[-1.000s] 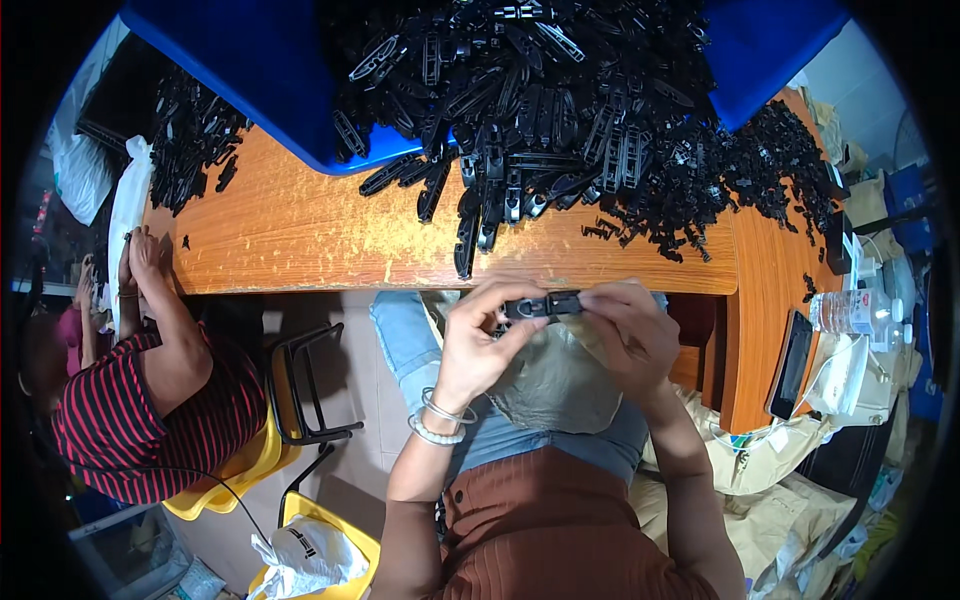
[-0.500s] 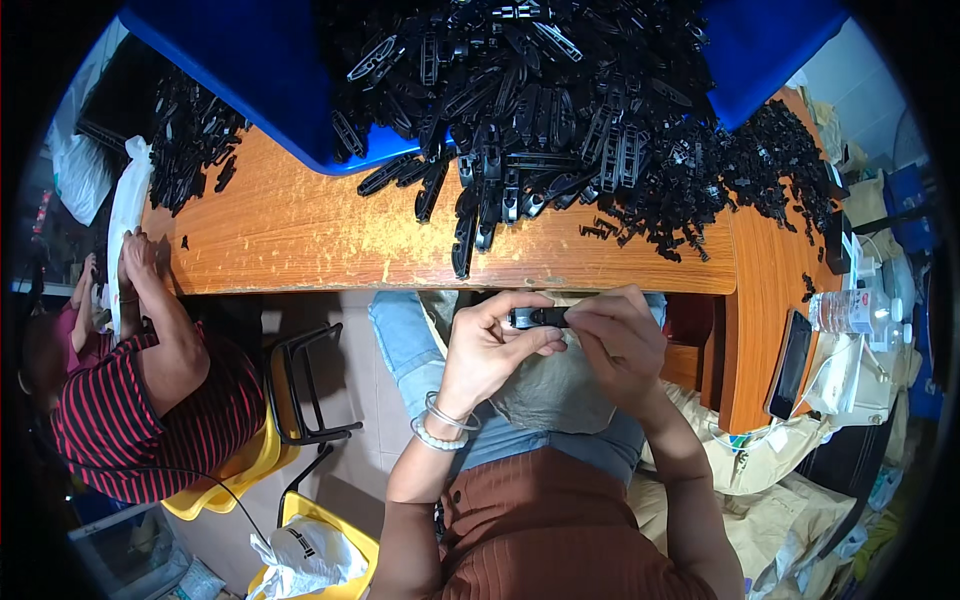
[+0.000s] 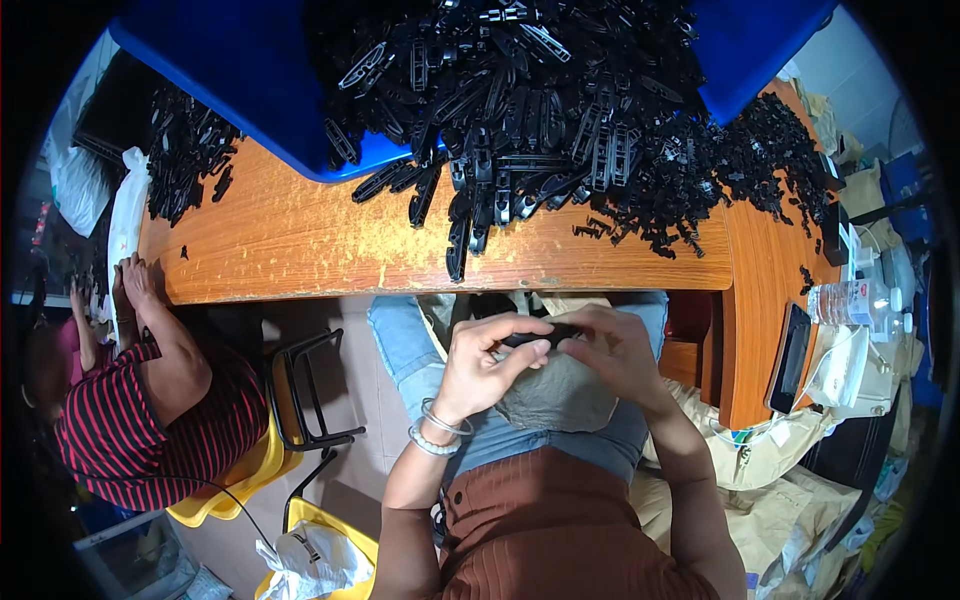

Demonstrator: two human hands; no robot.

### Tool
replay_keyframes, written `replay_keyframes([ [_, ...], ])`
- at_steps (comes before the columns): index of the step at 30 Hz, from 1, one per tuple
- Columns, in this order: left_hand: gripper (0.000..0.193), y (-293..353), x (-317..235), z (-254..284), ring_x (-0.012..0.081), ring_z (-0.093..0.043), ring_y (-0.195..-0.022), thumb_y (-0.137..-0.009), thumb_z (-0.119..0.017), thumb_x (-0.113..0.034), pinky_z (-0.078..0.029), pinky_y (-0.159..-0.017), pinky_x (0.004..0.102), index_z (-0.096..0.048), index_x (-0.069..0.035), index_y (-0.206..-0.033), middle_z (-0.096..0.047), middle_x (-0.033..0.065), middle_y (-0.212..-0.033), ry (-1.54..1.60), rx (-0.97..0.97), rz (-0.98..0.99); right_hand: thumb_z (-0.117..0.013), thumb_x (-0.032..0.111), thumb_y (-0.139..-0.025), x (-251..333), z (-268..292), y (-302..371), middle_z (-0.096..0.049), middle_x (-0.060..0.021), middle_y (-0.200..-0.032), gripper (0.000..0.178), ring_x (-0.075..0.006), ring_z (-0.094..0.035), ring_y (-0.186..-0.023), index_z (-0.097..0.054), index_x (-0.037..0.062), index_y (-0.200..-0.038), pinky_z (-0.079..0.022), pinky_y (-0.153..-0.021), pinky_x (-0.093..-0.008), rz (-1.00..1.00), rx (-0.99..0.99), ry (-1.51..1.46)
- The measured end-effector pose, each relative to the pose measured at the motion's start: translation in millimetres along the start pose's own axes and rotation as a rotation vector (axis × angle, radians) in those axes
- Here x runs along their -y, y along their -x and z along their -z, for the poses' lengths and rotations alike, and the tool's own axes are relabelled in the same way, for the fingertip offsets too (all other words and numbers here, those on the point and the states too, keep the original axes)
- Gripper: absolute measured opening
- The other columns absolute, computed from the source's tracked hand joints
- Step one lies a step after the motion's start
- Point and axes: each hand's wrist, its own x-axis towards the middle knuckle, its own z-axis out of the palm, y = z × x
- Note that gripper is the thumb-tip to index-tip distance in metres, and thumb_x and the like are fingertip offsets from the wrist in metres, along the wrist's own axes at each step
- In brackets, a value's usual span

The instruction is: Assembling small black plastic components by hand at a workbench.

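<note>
Above my lap, just off the table's front edge, both hands hold one small elongated black plastic piece (image 3: 562, 332). My left hand (image 3: 490, 358) pinches its left end between thumb and fingers. At the other end, my right hand (image 3: 618, 350) presses thumb and fingers against it. The fingers cover most of the piece, so its details are hidden. On the table beyond lies a big heap of similar long black plastic pieces (image 3: 500, 130), spilling out of a blue bin (image 3: 240, 95). Smaller black clip-like parts (image 3: 670, 235) are piled to the right of them.
The wooden table (image 3: 300, 240) has a worn front edge. A phone (image 3: 789, 358) and clear plastic bottles (image 3: 860, 303) stand on its right side. At left, a person in a striped shirt (image 3: 150, 420) sits near another black pile (image 3: 190, 150). A yellow chair (image 3: 350, 530) holds a plastic bag.
My right hand has shifted slightly left and down, its fingers closer to my left hand. The black piece has turned and shows less of its shiny face.
</note>
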Motion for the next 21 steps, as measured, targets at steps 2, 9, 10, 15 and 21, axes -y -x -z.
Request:
replay_keyframes([
  [2, 0.015, 0, 1, 11, 0.0144, -0.067, -0.072, -0.088, -0.059, -0.007, -0.052, -0.065, 0.0234, -0.067, 0.003, -0.096, -0.068, 0.0099, -0.081, -0.102, 0.078, 0.039, -0.069, 0.013, -0.080, -7, 5, 0, -0.065, -0.0074, -0.087, 0.025, -0.0175, -0.057, -0.071, -0.067, 0.0047, -0.104, -0.044, -0.063, -0.0279, -0.035, 0.065, -0.019],
  [9, 0.022, -46, 13, 36, 0.0232, -0.061, -0.067, -0.078, -0.072, -0.016, -0.046, -0.061, 0.0311, -0.064, 0.003, -0.085, -0.061, 0.0149, -0.074, -0.921, -0.669, -0.164, -0.065, 0.003, -0.077, -27, 18, -55, -0.060, -0.0100, -0.088, 0.013, -0.0255, -0.054, -0.077, -0.064, 0.0007, -0.090, -0.043, -0.068, -0.0374, 0.476, -0.418, 0.691],
  [10, 0.024, -51, 18, 39, 0.0247, -0.059, -0.066, -0.077, -0.073, -0.016, -0.046, -0.060, 0.0312, -0.063, 0.004, -0.086, -0.061, 0.0153, -0.074, -0.952, -0.659, -0.145, -0.065, 0.002, -0.077, -27, 18, -62, -0.059, -0.0103, -0.090, 0.011, -0.0268, -0.053, -0.079, -0.063, 0.0006, -0.088, -0.042, -0.069, -0.0377, 0.389, -0.557, 0.903],
  [15, 0.025, -43, 12, 44, 0.0112, -0.056, -0.062, -0.076, -0.074, -0.015, -0.044, -0.056, 0.0262, -0.057, 0.002, -0.085, -0.061, 0.0095, -0.072, -0.629, -0.685, 0.256, -0.065, 0.000, -0.075, -43, 17, -66, -0.056, -0.0107, -0.091, 0.013, -0.0282, -0.051, -0.082, -0.060, 0.0006, -0.087, -0.041, -0.072, -0.0393, 0.461, -0.526, 0.931],
  [21, 0.029, -25, 26, 40, 0.0099, -0.056, -0.079, -0.076, -0.073, 0.002, -0.047, -0.071, 0.0229, -0.056, 0.001, -0.099, -0.060, 0.0036, -0.089, -0.235, -0.685, -0.146, -0.066, -0.005, -0.072, -46, 11, -59, -0.058, -0.0111, -0.087, 0.016, -0.0275, -0.054, -0.078, -0.060, 0.0006, -0.086, -0.043, -0.070, -0.0375, 0.548, -0.525, 0.810],
])
